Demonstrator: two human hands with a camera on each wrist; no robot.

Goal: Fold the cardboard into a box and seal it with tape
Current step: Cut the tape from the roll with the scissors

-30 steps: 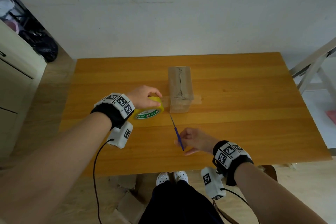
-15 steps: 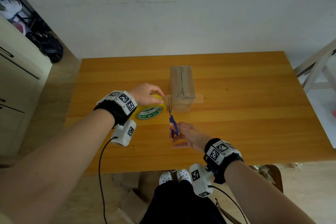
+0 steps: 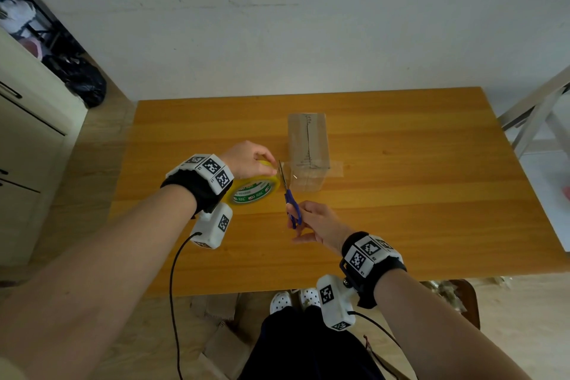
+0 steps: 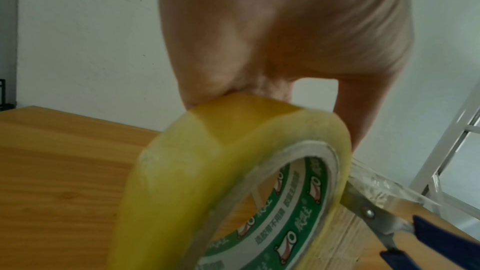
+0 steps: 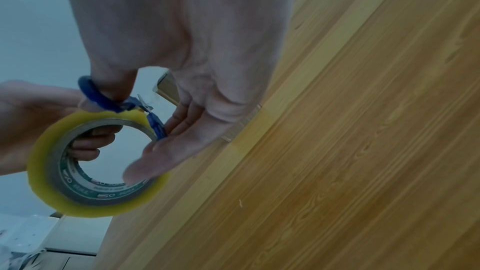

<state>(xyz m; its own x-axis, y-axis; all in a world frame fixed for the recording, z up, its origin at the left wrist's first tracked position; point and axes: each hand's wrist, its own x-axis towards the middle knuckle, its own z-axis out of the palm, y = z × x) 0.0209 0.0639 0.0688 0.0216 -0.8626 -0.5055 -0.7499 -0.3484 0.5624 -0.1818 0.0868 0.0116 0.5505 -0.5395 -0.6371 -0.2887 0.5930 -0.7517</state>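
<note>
A folded cardboard box (image 3: 307, 148) lies on the wooden table (image 3: 401, 194), with clear tape across its near end. My left hand (image 3: 249, 159) grips the yellow tape roll (image 3: 254, 188) (image 4: 233, 182) (image 5: 96, 163) just left of the box, fingers through its core. A strip of tape (image 3: 285, 168) (image 4: 376, 188) runs from the roll to the box. My right hand (image 3: 314, 220) holds blue-handled scissors (image 3: 290, 194) (image 4: 384, 223) (image 5: 116, 100), thumb in one loop. The blades stand at the strip between roll and box.
A white frame (image 3: 536, 114) stands past the table's right edge. A cream cabinet (image 3: 27, 145) and a black bag (image 3: 83, 80) are at the left. Cardboard scraps (image 3: 216, 311) lie on the floor under the near edge. A white wall is behind.
My right hand has carried the scissors forward from the near table area up to the tape strip beside the roll. The left hand and roll have barely moved.
</note>
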